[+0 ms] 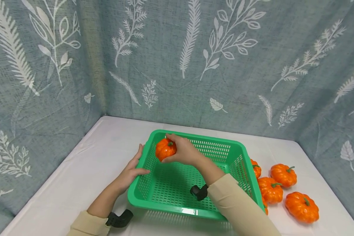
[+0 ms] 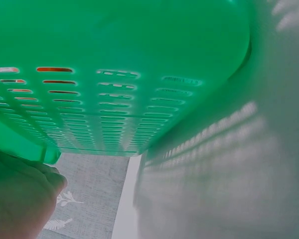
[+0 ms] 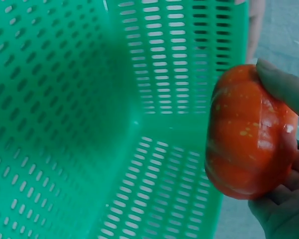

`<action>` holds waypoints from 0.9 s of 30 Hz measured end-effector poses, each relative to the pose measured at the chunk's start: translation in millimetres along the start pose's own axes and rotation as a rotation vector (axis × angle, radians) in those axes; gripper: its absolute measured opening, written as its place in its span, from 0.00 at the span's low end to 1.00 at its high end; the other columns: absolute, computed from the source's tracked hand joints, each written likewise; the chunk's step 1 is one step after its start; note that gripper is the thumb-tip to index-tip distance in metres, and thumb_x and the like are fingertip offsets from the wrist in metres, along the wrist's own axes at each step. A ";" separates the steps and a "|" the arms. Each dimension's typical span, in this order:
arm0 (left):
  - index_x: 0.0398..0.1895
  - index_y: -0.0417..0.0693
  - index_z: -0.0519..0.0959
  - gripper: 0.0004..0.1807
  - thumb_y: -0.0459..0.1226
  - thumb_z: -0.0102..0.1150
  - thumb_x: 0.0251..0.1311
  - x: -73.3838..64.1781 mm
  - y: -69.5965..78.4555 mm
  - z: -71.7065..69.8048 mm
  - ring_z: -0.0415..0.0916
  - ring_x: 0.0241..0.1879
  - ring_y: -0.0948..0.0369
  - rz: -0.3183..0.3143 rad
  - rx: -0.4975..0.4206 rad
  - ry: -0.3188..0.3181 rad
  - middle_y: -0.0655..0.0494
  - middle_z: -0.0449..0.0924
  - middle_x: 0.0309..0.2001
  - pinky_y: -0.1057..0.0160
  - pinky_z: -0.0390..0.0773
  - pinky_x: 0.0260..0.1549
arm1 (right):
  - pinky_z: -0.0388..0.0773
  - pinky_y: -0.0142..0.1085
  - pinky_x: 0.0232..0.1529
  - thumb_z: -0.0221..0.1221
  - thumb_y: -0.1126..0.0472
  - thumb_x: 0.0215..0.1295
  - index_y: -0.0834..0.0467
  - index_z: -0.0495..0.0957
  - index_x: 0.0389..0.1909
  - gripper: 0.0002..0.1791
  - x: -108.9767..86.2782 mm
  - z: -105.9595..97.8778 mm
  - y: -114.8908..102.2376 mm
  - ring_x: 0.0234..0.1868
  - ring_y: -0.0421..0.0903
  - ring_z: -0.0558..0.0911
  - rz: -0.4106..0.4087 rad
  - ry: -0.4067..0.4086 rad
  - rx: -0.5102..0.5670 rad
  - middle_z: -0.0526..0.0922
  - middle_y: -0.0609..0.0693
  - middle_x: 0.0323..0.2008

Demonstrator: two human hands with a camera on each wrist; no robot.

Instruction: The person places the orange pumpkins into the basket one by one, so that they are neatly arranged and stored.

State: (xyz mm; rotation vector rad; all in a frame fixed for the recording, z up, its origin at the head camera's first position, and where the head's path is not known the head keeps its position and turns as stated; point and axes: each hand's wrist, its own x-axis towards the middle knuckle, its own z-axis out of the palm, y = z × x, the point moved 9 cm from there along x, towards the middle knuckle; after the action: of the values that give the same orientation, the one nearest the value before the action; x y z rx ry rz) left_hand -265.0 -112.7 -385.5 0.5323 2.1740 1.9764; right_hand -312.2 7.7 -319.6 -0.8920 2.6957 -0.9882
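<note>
A small orange pumpkin [image 1: 165,150] with a green stem is held by my right hand [image 1: 185,151], thumb on one side and fingers on the other. It hangs over the left end of a green perforated plastic basket [image 1: 180,211]. In the right wrist view the pumpkin [image 3: 246,134] overlaps the basket's slotted wall [image 3: 159,59]. My left hand [image 1: 129,173] grips the basket's left rim, its thumb over the edge and its fingers along the outside. The left wrist view shows the basket's slotted side [image 2: 114,30] close up, with the hand [image 2: 20,194] at lower left.
Several more orange pumpkins lie right of the basket, among them one near the front [image 1: 301,207] and one farther back [image 1: 283,175]; some are partly hidden by the basket. A white cloth covers the table [image 1: 106,150]. Grey-green leaf-patterned curtains [image 1: 171,65] enclose the back and sides.
</note>
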 end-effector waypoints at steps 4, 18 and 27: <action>0.70 0.47 0.23 0.50 0.28 0.46 0.54 -0.3 -0.7 -1.6 0.27 0.70 0.43 -0.001 0.006 0.006 0.49 0.18 0.71 0.45 0.55 0.60 | 0.75 0.35 0.48 0.71 0.57 0.44 0.65 0.58 0.66 0.48 6.6 7.9 3.9 0.51 0.48 0.76 -0.009 -0.008 -0.039 0.73 0.55 0.56; 0.69 0.48 0.22 0.51 0.28 0.47 0.54 0.2 0.5 0.8 0.22 0.70 0.46 -0.005 -0.001 -0.008 0.51 0.18 0.71 0.46 0.46 0.62 | 0.68 0.38 0.59 0.70 0.57 0.44 0.66 0.60 0.64 0.46 17.6 40.5 19.8 0.59 0.49 0.71 -0.019 -0.128 -0.246 0.70 0.56 0.60; 0.69 0.48 0.22 0.51 0.28 0.47 0.54 -0.9 0.5 -0.4 0.21 0.70 0.47 -0.009 -0.008 -0.002 0.51 0.17 0.71 0.46 0.46 0.62 | 0.67 0.37 0.60 0.70 0.57 0.45 0.66 0.60 0.65 0.46 20.6 53.0 23.9 0.59 0.48 0.70 -0.017 -0.177 -0.292 0.69 0.55 0.60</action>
State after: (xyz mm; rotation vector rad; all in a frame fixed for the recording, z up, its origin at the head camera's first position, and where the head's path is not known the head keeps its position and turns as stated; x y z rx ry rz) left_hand -264.2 -113.3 -385.1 0.5221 2.1629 1.9777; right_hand -323.9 -18.6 -374.2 -0.9997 2.7229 -0.4957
